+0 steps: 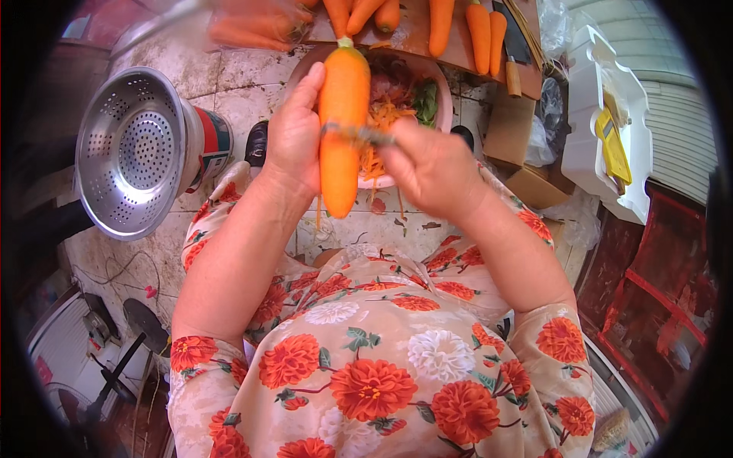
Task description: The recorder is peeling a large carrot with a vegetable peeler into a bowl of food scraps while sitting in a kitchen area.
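A large carrot [345,86] lies lengthwise along my left hand [295,129], its stem end pointing away from me. My right hand [429,166] grips a peeler [361,135], blurred by motion, whose head rests across the carrot's middle. Below both hands stands a pink basin [444,97], partly hidden by the carrot and my right hand. Orange carrot peelings [386,114] and some green leaves [425,103] lie inside it. A few thin strips of peel hang near the basin's front rim.
Several carrots [441,26] and a cleaver [513,57] lie on a brown board [409,43]. At left, a steel colander [129,151] sits tilted on a bucket [215,140]. A white foam box [590,131] holding a yellow grater [613,146] stands right, beside a cardboard box [509,131].
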Demonstrator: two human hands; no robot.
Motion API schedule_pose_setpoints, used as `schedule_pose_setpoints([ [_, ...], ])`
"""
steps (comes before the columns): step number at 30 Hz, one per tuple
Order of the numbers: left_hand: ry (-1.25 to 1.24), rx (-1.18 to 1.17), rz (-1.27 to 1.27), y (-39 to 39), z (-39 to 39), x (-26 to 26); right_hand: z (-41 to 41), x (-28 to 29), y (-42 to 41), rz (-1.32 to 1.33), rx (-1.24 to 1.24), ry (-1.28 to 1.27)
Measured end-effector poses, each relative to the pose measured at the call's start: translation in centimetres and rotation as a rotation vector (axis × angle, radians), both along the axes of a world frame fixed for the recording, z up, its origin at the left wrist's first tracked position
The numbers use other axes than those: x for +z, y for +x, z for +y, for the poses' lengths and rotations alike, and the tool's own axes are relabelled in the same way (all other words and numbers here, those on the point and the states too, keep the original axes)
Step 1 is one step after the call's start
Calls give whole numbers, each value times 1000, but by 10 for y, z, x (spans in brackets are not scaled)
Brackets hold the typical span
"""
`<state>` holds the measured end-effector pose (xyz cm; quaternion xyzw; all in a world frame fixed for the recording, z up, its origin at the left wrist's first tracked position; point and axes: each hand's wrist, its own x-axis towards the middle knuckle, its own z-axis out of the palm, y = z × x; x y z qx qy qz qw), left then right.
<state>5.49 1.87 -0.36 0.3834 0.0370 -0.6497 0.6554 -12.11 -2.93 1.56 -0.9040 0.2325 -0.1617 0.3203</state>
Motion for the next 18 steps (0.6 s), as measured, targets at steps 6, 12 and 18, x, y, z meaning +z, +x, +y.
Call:
schedule_pose_setpoints([
  [6,-53,-242,39,-16,12,22,-59,-13,-7,106,-382,-123],
  [12,-59,-148,-25,3,-1,-2,-41,5,-3,-54,-300,43],
  [18,-26,-17,-65,17,-8,-11,-3,2,-1,-23,62,52],
])
